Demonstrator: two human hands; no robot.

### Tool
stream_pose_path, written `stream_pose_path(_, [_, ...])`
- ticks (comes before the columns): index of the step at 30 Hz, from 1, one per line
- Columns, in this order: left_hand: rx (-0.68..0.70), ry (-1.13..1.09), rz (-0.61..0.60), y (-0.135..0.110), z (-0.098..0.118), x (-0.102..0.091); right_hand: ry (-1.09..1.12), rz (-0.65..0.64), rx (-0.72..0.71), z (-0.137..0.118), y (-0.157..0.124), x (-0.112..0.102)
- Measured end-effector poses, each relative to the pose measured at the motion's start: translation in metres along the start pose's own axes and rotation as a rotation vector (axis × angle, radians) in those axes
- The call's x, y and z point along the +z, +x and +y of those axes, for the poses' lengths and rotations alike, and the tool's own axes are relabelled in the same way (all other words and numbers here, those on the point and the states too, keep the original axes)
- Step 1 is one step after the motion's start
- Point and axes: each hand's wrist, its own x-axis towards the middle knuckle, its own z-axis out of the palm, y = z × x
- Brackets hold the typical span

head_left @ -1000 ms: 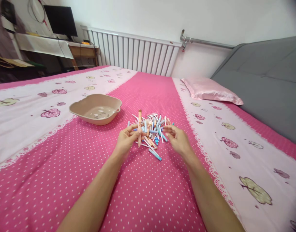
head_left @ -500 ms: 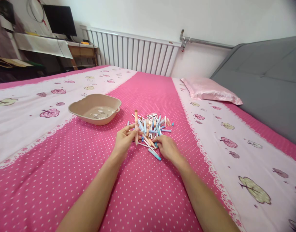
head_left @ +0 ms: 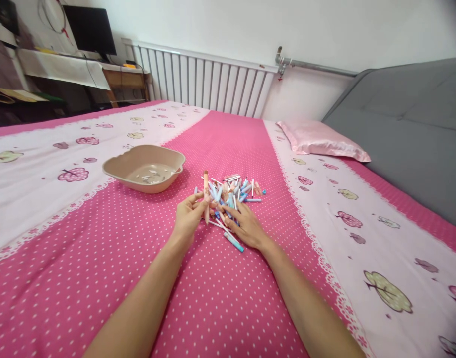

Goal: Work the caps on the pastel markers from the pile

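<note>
My left hand (head_left: 188, 215) is closed around a peach pen (head_left: 206, 183) with a brown end, held upright at the left edge of a loose pile. The pile of pen parts (head_left: 243, 188) lies on the bedspread, with blue, peach and white sticks mixed together. Over its near side, my right hand (head_left: 246, 226) has its fingers stretched out and apart, touching parts of the pile; what lies beneath the fingers is hidden. A light blue pen (head_left: 233, 241) with a teal end rests on the cloth just below the right fingers.
To the left stands a beige basin (head_left: 138, 186) with several small pale pieces inside. A pink pillow (head_left: 323, 140) lies at the back right by the grey headboard (head_left: 410, 109). Beyond the bed are a white radiator (head_left: 201, 82) and a desk with a monitor (head_left: 90, 30).
My right hand has moved left and over the pile, its fingers spreading out from a bent pose. My left hand keeps the peach pen upright in nearly the same place.
</note>
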Motion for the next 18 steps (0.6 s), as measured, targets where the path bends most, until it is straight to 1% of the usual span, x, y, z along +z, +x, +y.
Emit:
stream_pose_path(3, [-0.009,-0.016,-0.007,0.001,-0.001,-0.001,-0.003,-0.042,-0.078,-0.014,-0.001,-0.003])
stream_pose_path(6, [-0.022,-0.031,0.005,0.001,0.0,-0.001,-0.034,-0.043,-0.084,-0.018,0.0,-0.005])
stream_pose_path(9, [-0.016,-0.021,0.029,0.0,0.002,-0.001,-0.112,0.016,-0.005,-0.011,0.0,-0.007])
stream_pose_path(13, [-0.005,0.002,0.038,0.0,0.004,-0.001,-0.223,0.082,0.117,0.003,-0.001,-0.011])
stream_pose_path(18, [-0.003,0.011,0.04,0.0,0.003,-0.002,-0.226,0.124,0.222,0.016,-0.003,-0.014])
